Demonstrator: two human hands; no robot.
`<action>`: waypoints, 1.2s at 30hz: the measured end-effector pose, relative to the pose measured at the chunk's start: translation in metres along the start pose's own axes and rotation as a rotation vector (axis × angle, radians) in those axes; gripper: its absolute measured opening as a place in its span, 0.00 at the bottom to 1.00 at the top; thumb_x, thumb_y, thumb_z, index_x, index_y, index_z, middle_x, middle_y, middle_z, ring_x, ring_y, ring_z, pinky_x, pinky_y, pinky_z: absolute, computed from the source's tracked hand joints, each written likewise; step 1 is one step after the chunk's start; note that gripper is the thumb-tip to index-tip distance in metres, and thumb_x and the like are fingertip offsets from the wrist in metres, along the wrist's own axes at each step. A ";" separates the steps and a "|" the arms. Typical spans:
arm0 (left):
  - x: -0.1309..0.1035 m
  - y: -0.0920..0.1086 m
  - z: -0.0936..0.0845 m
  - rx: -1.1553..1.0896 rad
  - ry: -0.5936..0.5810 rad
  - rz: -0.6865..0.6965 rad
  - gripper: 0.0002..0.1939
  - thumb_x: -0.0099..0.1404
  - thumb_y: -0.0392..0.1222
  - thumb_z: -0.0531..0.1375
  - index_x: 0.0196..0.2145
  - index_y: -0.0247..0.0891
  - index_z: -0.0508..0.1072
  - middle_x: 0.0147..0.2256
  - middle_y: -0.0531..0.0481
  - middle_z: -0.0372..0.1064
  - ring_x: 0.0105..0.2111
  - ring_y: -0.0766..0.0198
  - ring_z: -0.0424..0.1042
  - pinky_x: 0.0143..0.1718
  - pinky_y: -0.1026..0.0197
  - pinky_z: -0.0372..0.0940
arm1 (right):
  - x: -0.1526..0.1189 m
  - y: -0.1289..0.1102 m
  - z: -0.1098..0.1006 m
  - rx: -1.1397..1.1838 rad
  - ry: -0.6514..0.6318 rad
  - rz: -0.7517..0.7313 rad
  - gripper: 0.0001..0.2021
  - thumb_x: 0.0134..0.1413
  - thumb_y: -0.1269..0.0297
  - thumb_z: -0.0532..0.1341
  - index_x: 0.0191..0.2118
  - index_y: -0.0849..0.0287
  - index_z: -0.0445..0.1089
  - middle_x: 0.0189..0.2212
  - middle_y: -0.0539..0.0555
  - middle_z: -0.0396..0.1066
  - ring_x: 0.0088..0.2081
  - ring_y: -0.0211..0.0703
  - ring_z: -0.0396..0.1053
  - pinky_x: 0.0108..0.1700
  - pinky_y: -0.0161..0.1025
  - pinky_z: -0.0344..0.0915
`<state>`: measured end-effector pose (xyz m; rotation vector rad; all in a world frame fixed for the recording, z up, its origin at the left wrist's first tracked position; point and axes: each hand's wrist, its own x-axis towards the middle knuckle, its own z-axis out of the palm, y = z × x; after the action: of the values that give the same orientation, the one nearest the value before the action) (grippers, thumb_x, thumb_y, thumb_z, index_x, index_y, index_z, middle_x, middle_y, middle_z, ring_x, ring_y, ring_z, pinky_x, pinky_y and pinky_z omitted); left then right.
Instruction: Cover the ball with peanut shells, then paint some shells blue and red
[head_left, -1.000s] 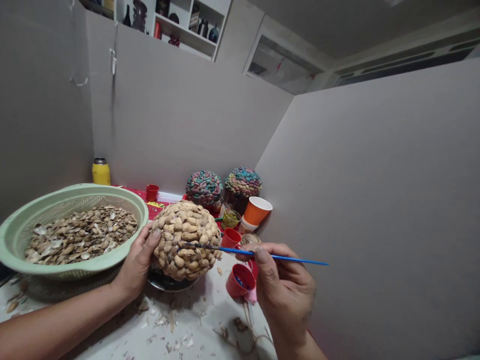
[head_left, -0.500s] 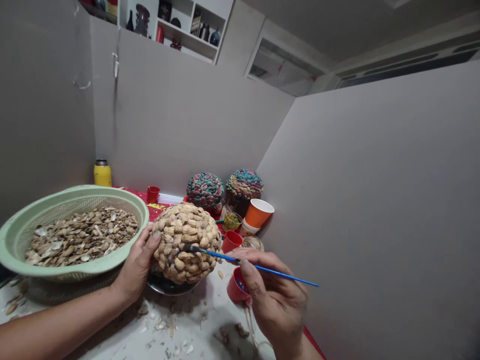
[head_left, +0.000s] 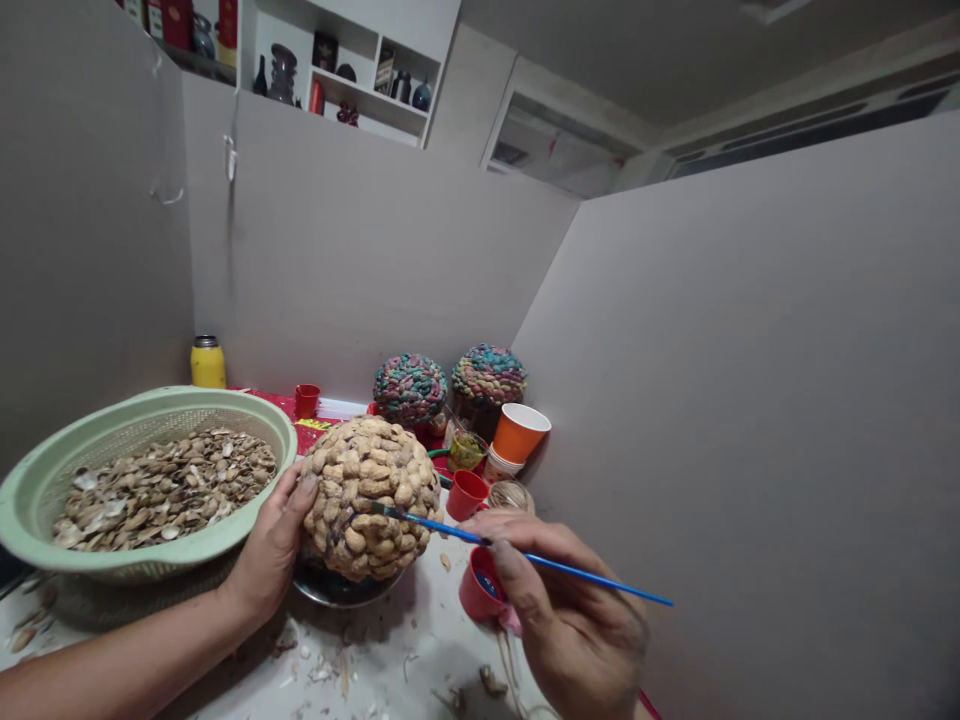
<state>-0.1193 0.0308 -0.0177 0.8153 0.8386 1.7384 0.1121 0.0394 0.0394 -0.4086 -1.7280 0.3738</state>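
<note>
A round ball covered in peanut shells [head_left: 379, 465] rests on a shiny metal dish [head_left: 352, 597]. My left hand [head_left: 270, 545] is closed against the ball's left side, thumb in front, steadying it. Between the fingers and thumb of my right hand [head_left: 574, 610] is a thin blue paintbrush [head_left: 600, 577]. Its dark bristles are at the front of the ball, around a gap between shells; whether they touch is hard to tell. Below the brush stands a red cup [head_left: 474, 597] with dark blue liquid inside.
At left is a green basket [head_left: 22, 510] of loose shells. Behind stand two painted shell balls [head_left: 410, 388], an orange paper cup [head_left: 517, 436], another red cup [head_left: 466, 495] and a yellow bottle [head_left: 208, 365]. Shell scraps litter the white table [head_left: 390, 655]; a grey partition [head_left: 735, 400] rises at right.
The whole view has shifted slightly, so most things sit lower. My right hand has moved right and nearer with the brush, whose bristles stay by the ball's front. The left hand keeps its hold.
</note>
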 end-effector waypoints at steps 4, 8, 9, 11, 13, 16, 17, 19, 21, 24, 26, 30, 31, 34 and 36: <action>0.001 -0.001 -0.001 -0.015 0.002 -0.016 0.34 0.64 0.56 0.63 0.64 0.44 0.65 0.57 0.44 0.74 0.57 0.48 0.71 0.60 0.49 0.64 | -0.001 0.003 0.007 0.022 -0.078 0.006 0.14 0.61 0.77 0.61 0.46 0.50 0.74 0.40 0.53 0.79 0.40 0.44 0.77 0.44 0.42 0.76; -0.001 -0.002 -0.002 -0.004 0.016 -0.017 0.35 0.63 0.56 0.64 0.64 0.44 0.65 0.56 0.44 0.74 0.56 0.48 0.72 0.59 0.50 0.65 | -0.002 0.008 0.002 -0.041 -0.064 0.044 0.12 0.62 0.75 0.61 0.45 0.50 0.75 0.38 0.53 0.79 0.40 0.45 0.78 0.45 0.42 0.75; -0.001 -0.002 -0.002 -0.002 0.019 -0.021 0.35 0.62 0.57 0.64 0.64 0.44 0.65 0.57 0.43 0.74 0.56 0.47 0.72 0.59 0.50 0.65 | -0.002 0.008 0.000 -0.057 -0.049 0.062 0.10 0.62 0.74 0.61 0.44 0.51 0.75 0.37 0.52 0.79 0.39 0.45 0.78 0.44 0.42 0.76; -0.001 -0.001 -0.001 0.005 0.026 -0.026 0.35 0.62 0.57 0.64 0.64 0.43 0.65 0.57 0.44 0.74 0.56 0.47 0.72 0.59 0.49 0.65 | 0.000 0.008 -0.005 -0.080 -0.019 0.108 0.08 0.62 0.72 0.62 0.41 0.52 0.75 0.35 0.52 0.78 0.36 0.44 0.78 0.41 0.40 0.76; -0.001 -0.001 -0.001 0.015 0.025 -0.021 0.35 0.62 0.57 0.64 0.63 0.43 0.66 0.57 0.44 0.73 0.57 0.47 0.71 0.60 0.50 0.64 | 0.002 0.006 -0.009 -0.086 0.005 0.150 0.05 0.62 0.70 0.63 0.40 0.52 0.76 0.34 0.52 0.78 0.30 0.41 0.77 0.35 0.36 0.76; 0.000 -0.001 -0.002 0.024 0.015 -0.004 0.33 0.63 0.57 0.64 0.62 0.44 0.67 0.58 0.45 0.73 0.58 0.48 0.70 0.61 0.51 0.63 | 0.005 0.000 -0.012 -0.074 0.025 0.191 0.04 0.62 0.67 0.63 0.38 0.53 0.76 0.30 0.51 0.78 0.20 0.36 0.71 0.22 0.31 0.71; 0.000 -0.001 -0.002 0.024 0.013 -0.003 0.33 0.63 0.57 0.64 0.62 0.45 0.67 0.58 0.45 0.73 0.59 0.49 0.70 0.61 0.51 0.63 | 0.005 -0.002 -0.012 -0.068 0.032 0.196 0.04 0.62 0.67 0.64 0.38 0.54 0.76 0.28 0.51 0.77 0.18 0.36 0.71 0.19 0.30 0.69; 0.000 -0.001 -0.003 0.025 0.012 -0.001 0.32 0.63 0.57 0.63 0.62 0.45 0.67 0.58 0.46 0.73 0.59 0.49 0.69 0.61 0.51 0.63 | 0.006 -0.005 -0.011 -0.061 0.055 0.196 0.03 0.61 0.66 0.64 0.37 0.54 0.77 0.27 0.53 0.77 0.22 0.39 0.74 0.17 0.29 0.67; -0.001 -0.001 -0.003 0.023 0.011 0.001 0.32 0.63 0.57 0.63 0.62 0.44 0.67 0.58 0.45 0.72 0.59 0.49 0.69 0.62 0.50 0.62 | 0.005 -0.006 -0.010 -0.057 0.080 0.170 0.03 0.60 0.67 0.64 0.36 0.54 0.77 0.30 0.54 0.78 0.28 0.43 0.77 0.20 0.31 0.70; -0.001 -0.002 -0.003 0.033 0.014 0.006 0.33 0.63 0.58 0.63 0.62 0.44 0.67 0.58 0.45 0.72 0.60 0.48 0.68 0.62 0.49 0.62 | 0.003 -0.003 -0.005 -0.045 0.071 0.085 0.05 0.60 0.71 0.65 0.37 0.53 0.77 0.31 0.52 0.79 0.33 0.43 0.78 0.32 0.35 0.76; -0.001 -0.002 -0.002 0.045 0.018 0.009 0.33 0.63 0.58 0.63 0.62 0.44 0.67 0.58 0.45 0.72 0.60 0.47 0.68 0.62 0.49 0.62 | 0.002 0.000 0.000 -0.012 0.058 0.046 0.07 0.60 0.72 0.64 0.38 0.52 0.77 0.31 0.50 0.79 0.33 0.42 0.78 0.37 0.37 0.77; 0.000 -0.002 -0.002 0.060 0.025 0.020 0.34 0.62 0.57 0.64 0.62 0.43 0.67 0.57 0.44 0.74 0.59 0.47 0.70 0.61 0.48 0.62 | 0.003 0.006 0.013 0.038 0.075 0.052 0.07 0.61 0.72 0.64 0.38 0.52 0.76 0.32 0.49 0.79 0.33 0.41 0.78 0.38 0.38 0.76; 0.000 -0.002 -0.002 0.057 0.026 0.015 0.34 0.62 0.57 0.64 0.63 0.43 0.67 0.56 0.44 0.74 0.58 0.46 0.70 0.61 0.48 0.63 | 0.003 0.007 0.015 0.029 0.085 0.051 0.06 0.61 0.72 0.64 0.38 0.52 0.76 0.32 0.50 0.79 0.33 0.41 0.77 0.38 0.38 0.76; 0.000 -0.002 -0.002 0.041 0.030 -0.010 0.35 0.62 0.57 0.64 0.63 0.43 0.66 0.56 0.44 0.74 0.58 0.46 0.71 0.60 0.47 0.64 | 0.004 0.008 0.017 -0.010 0.112 0.056 0.05 0.61 0.71 0.64 0.36 0.53 0.76 0.30 0.50 0.79 0.31 0.41 0.77 0.36 0.38 0.75; 0.000 -0.002 -0.002 0.036 0.024 -0.010 0.33 0.63 0.56 0.63 0.63 0.44 0.66 0.57 0.45 0.74 0.58 0.47 0.70 0.60 0.48 0.63 | 0.005 0.008 0.014 -0.042 0.130 0.059 0.04 0.61 0.69 0.64 0.35 0.54 0.76 0.29 0.50 0.78 0.30 0.41 0.76 0.35 0.37 0.75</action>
<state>-0.1200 0.0307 -0.0204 0.8137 0.8910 1.7317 0.0980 0.0483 0.0381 -0.5047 -1.6017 0.3461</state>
